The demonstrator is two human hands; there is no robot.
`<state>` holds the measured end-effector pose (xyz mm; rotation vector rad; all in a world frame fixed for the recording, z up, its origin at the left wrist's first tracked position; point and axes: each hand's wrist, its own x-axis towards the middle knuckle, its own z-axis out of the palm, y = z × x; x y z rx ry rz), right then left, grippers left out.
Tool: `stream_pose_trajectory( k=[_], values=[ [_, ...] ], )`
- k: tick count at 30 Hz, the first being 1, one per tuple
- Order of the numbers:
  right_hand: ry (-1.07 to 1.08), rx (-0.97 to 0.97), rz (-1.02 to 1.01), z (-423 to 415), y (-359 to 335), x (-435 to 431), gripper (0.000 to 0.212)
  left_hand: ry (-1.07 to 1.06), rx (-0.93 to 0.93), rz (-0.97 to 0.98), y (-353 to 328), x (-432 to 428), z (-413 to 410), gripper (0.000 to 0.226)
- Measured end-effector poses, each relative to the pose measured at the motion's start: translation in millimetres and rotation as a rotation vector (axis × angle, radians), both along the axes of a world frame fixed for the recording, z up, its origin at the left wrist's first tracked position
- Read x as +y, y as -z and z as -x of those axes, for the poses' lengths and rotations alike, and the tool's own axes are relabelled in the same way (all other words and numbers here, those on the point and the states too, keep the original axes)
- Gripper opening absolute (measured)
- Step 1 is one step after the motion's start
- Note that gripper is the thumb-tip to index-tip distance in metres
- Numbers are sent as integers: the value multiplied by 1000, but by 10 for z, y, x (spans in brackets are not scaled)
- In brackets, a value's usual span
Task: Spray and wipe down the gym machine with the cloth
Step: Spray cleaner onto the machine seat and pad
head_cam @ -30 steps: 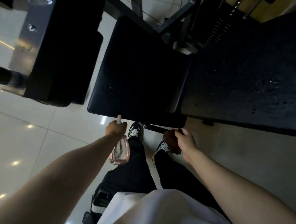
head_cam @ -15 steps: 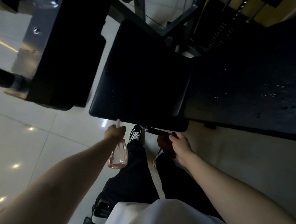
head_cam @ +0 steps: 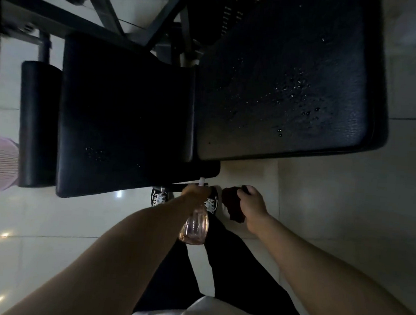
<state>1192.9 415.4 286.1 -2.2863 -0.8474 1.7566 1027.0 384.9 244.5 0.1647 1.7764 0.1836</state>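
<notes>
My view now takes in more of the machine than it did a second ago. The large right pad (head_cam: 293, 84) shows almost whole, and the seat pad (head_cam: 126, 117) has slid left and down in the picture. A roller pad (head_cam: 37, 120) is now visible at the seat's left; I could not make it out earlier.

Left hand (head_cam: 195, 193): closed around the neck of the pink spray bottle (head_cam: 194, 226), nozzle pointing at the front edge of the seat pad. The bottle hangs over the shoes (head_cam: 160, 196), as it did half a second ago.

Right hand (head_cam: 252, 206): closed on the dark red cloth (head_cam: 232, 204), which is bunched and hangs below the fingers. The cloth is off the machine, just in front of the pads' near edge. A second ago it was near the bar under the seat; I cannot tell whether it touched.

Droplets glint on the right pad and, more faintly, near the seat's front left. I judge that spraying has been applied and wiping has not started, because the beads sit unsmeared. The wider view suggests that I am surveying the wet areas before bringing the cloth up.
</notes>
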Motion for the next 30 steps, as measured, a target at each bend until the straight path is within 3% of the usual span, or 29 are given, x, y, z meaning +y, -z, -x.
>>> stream_pose_trajectory(
  k=[5, 9, 11, 17, 24, 30],
  values=[
    [-55, 16, 14, 55, -26, -48, 18, 12, -3, 3, 29, -41, 204, 59],
    [-149, 138, 30, 385, -215, -113, 10, 6, 107, -53, -463, -88, 527, 29],
    [-229, 223, 8, 635, -382, -141, 9, -12, 138, -120, -684, -137, 737, 28],
    [-430, 370, -125, 1383, -1011, 61, 15, -123, 244, -350, -1087, -270, 1360, 82],
    [-590, 510, -386, 2010, -1741, 415, 21, -264, 355, -667, -2245, 3, 1753, 49],
    [-753, 545, -543, 2475, -2295, 612, 30, -444, 426, -823, -2900, 242, 2131, 58]
  ],
)
